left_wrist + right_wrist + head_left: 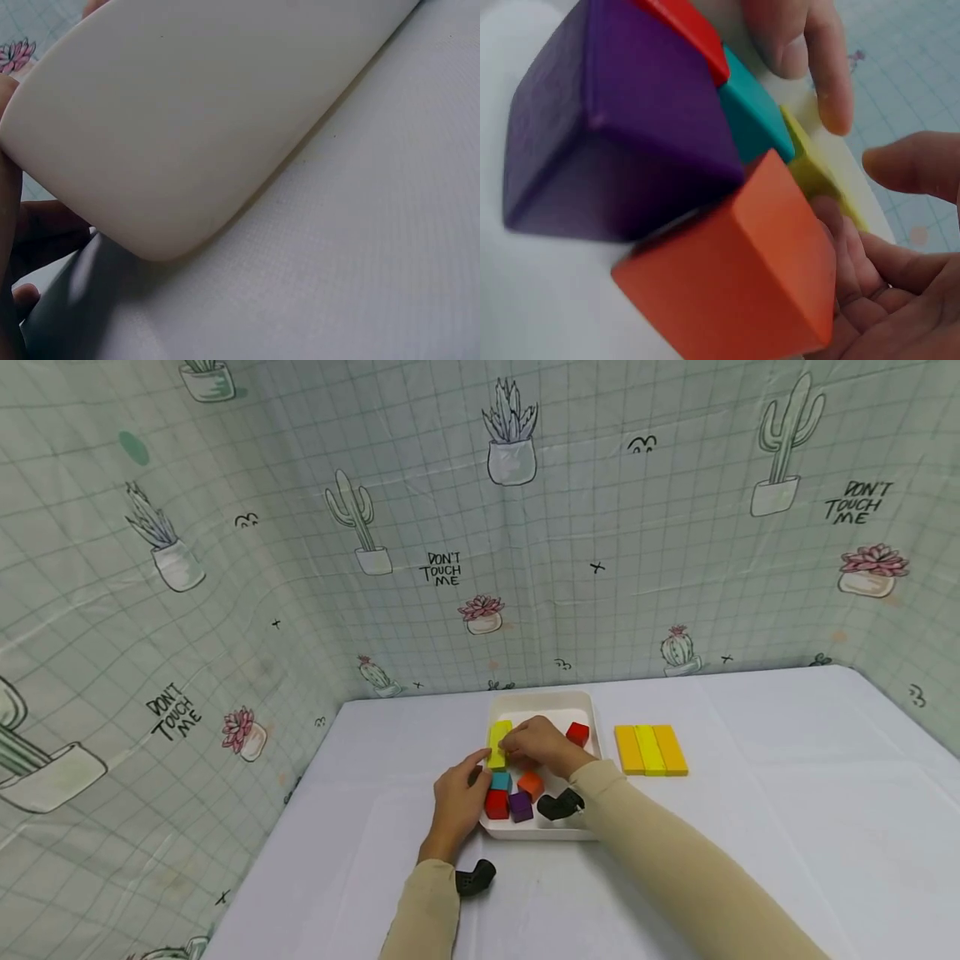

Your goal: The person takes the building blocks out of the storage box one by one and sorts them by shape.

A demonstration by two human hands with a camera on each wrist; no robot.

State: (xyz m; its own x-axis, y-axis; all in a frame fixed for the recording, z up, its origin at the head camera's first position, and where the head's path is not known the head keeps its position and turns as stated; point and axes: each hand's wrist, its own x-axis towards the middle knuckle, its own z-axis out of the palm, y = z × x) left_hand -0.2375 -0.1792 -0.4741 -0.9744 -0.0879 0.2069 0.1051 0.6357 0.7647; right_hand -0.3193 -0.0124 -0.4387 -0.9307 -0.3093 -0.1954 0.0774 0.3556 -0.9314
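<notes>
A white tray [540, 833] holds a yellow rectangular block [498, 732] along its left side. My right hand [542, 743] reaches into the tray and holds this block, its fingers at the block's right side. At the tray's left rim, my left hand [459, 795] grips the edge, thumb inside and fingers outside. In the right wrist view, the left thumb [789, 56] shows over the rim. Close by lie a teal cube [500, 781], a red cube [497, 804], a purple cube [622, 127] and an orange cube [742, 277]. Part of the yellow block is hidden by the right hand.
Another red cube [577, 733] sits at the tray's right side. Right of the tray, two orange-yellow blocks and a yellow block [649, 750] lie side by side on the white table [787, 810]. A patterned cloth [600, 527] hangs behind. Black devices [558, 805] are worn at both wrists.
</notes>
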